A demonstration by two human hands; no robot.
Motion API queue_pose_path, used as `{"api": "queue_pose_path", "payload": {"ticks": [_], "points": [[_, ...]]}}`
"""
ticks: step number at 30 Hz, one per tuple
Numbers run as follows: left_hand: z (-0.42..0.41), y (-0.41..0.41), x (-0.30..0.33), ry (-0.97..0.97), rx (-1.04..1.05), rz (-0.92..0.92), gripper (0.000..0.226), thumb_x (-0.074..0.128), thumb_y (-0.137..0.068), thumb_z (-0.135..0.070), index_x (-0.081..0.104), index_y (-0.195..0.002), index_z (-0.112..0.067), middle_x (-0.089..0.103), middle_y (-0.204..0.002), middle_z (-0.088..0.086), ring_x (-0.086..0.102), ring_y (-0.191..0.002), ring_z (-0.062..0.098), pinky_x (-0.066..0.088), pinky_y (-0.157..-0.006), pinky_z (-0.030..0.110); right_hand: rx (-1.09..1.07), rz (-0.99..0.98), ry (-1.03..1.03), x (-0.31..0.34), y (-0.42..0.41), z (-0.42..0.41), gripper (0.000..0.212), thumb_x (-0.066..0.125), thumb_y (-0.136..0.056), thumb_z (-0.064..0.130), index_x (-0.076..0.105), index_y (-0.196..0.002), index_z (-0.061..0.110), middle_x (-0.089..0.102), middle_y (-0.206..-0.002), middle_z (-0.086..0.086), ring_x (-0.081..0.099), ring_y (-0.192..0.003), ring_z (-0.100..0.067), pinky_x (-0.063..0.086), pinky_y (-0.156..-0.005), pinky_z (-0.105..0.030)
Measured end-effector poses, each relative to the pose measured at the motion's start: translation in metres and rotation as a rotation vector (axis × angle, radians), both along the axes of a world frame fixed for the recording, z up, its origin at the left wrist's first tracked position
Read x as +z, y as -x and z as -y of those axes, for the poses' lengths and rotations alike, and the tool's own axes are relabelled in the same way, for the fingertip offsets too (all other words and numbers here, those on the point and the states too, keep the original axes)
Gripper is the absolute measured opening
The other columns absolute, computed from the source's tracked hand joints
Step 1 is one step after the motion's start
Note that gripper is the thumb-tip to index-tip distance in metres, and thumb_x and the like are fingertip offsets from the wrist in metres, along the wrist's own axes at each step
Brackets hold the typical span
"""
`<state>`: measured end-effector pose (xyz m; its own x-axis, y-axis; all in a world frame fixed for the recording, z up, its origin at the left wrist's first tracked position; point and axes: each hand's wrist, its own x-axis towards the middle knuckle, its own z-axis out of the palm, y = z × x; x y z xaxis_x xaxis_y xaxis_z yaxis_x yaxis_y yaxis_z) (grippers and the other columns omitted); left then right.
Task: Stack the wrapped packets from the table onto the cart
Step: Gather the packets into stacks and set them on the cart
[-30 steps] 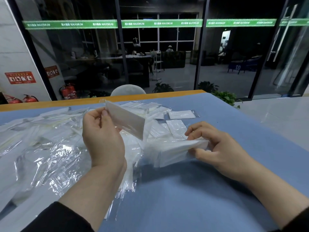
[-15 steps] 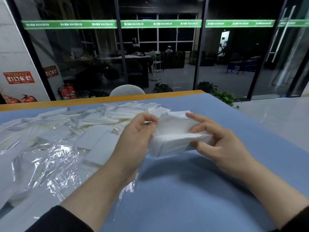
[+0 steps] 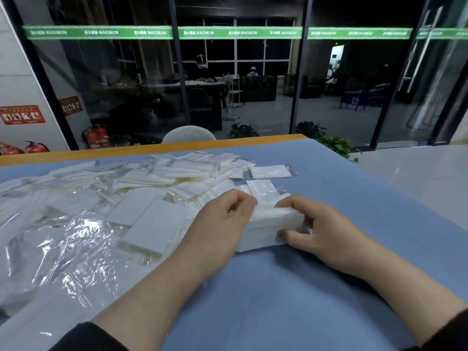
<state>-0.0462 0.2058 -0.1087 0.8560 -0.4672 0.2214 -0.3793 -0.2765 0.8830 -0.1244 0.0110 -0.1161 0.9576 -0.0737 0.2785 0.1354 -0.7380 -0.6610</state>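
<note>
Packets, wrapped in clear film, are gathered into a small white stack (image 3: 271,228) on the blue desk (image 3: 354,198), just right of the loose heap (image 3: 157,183) that covers the desk's left half. Both hands clamp this stack: the left hand (image 3: 222,224) holds its left end with fingers curled over the top edge, and the right hand (image 3: 326,231) grips its right end, fingers curved over the top and thumb against the near side. The step in hand looks like squaring up a bundle before it goes anywhere. No cart is in view, so the next move calls for lifting the stack with even pressure from both ends, since the slick wraps could slide apart. Readable writing: "MAXIMUM" repeats along the green band (image 3: 162,32) on the glass behind the heap; "02" shows reversed on a blue sign (image 3: 354,100) beyond it. Packet print is too small to read.
</note>
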Motion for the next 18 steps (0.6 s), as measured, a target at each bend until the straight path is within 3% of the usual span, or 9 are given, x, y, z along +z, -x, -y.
{"api": "queue_pose_path", "payload": {"ticks": [3,6,8,10,11,12,14,18], "points": [[-0.007,-0.003,0.000,-0.077,-0.060,-0.001,0.026,0.074,-0.084,-0.048,0.062,-0.107,-0.044,0.065,-0.099,-0.022,0.061,-0.084,-0.004,0.042,-0.069,0.012,-0.043,0.118,-0.049,0.002,0.001,-0.001,0.029,0.074,-0.086,0.009,0.063,-0.093,0.035,0.066,-0.085,0.021,0.058,-0.077,-0.001,0.042,-0.069,-0.011],[-0.010,-0.005,0.001,-0.191,-0.064,0.129,0.020,0.079,-0.082,-0.028,0.067,-0.095,-0.036,0.066,-0.081,-0.019,0.057,-0.068,-0.002,0.039,-0.058,0.012,-0.011,0.110,-0.085,0.003,0.002,-0.001,0.030,0.076,-0.087,0.011,0.064,-0.097,0.036,0.066,-0.087,0.025,0.058,-0.079,0.001,0.042,-0.072,-0.010],[-0.011,-0.009,0.003,-0.126,-0.019,0.157,0.012,0.078,-0.082,-0.020,0.069,-0.087,-0.027,0.066,-0.073,-0.010,0.054,-0.062,0.002,0.038,-0.056,0.016,-0.021,0.105,-0.187,0.001,0.000,-0.001,0.029,0.075,-0.088,0.025,0.063,-0.110,0.041,0.067,-0.102,0.023,0.061,-0.089,0.001,0.045,-0.079,-0.012],[-0.015,-0.016,0.007,0.004,0.075,0.146,0.012,0.080,-0.081,-0.019,0.069,-0.087,-0.022,0.067,-0.072,-0.003,0.055,-0.062,0.008,0.040,-0.058,0.021,-0.168,0.213,-0.363,0.000,-0.005,0.006,0.022,0.065,-0.095,0.030,0.062,-0.113,0.042,0.067,-0.109,0.015,0.063,-0.098,-0.004,0.048,-0.083,-0.018],[-0.019,-0.019,0.010,0.064,0.126,0.129,0.014,0.081,-0.081,-0.021,0.069,-0.089,-0.022,0.068,-0.071,-0.003,0.056,-0.062,0.010,0.042,-0.058,0.024,-0.285,0.232,-0.357,0.001,-0.008,0.012,0.017,0.061,-0.098,0.030,0.062,-0.112,0.040,0.066,-0.109,0.012,0.063,-0.099,-0.008,0.049,-0.081,-0.023],[-0.022,-0.022,0.012,0.108,0.169,0.116,0.017,0.081,-0.082,-0.024,0.069,-0.093,-0.023,0.068,-0.069,-0.006,0.057,-0.061,0.011,0.043,-0.058,0.025,-0.382,0.164,-0.268,0.004,-0.012,0.019,0.014,0.059,-0.099,0.032,0.062,-0.113,0.036,0.065,-0.110,0.009,0.063,-0.096,-0.011,0.048,-0.077,-0.025],[-0.028,-0.024,0.015,0.138,0.225,0.114,0.018,0.079,-0.085,-0.025,0.065,-0.096,-0.028,0.064,-0.064,-0.012,0.052,-0.056,0.007,0.040,-0.051,0.017,-0.459,-0.131,-0.056,0.010,-0.020,0.034,0.029,0.062,-0.096,0.040,0.061,-0.123,0.028,0.062,-0.113,0.005,0.062,-0.090,-0.011,0.046,-0.073,-0.027],[-0.031,-0.026,0.016,0.144,0.257,0.154,0.020,0.075,-0.088,-0.017,0.061,-0.092,-0.030,0.066,-0.070,-0.017,0.053,-0.064,0.009,0.041,-0.053,0.013,-0.437,-0.551,0.255,0.033,-0.039,0.040,0.066,0.072,-0.082,0.061,0.056,-0.135,0.024,0.056,-0.133,0.001,0.056,-0.115,-0.021,0.044,-0.093,-0.034]]}}
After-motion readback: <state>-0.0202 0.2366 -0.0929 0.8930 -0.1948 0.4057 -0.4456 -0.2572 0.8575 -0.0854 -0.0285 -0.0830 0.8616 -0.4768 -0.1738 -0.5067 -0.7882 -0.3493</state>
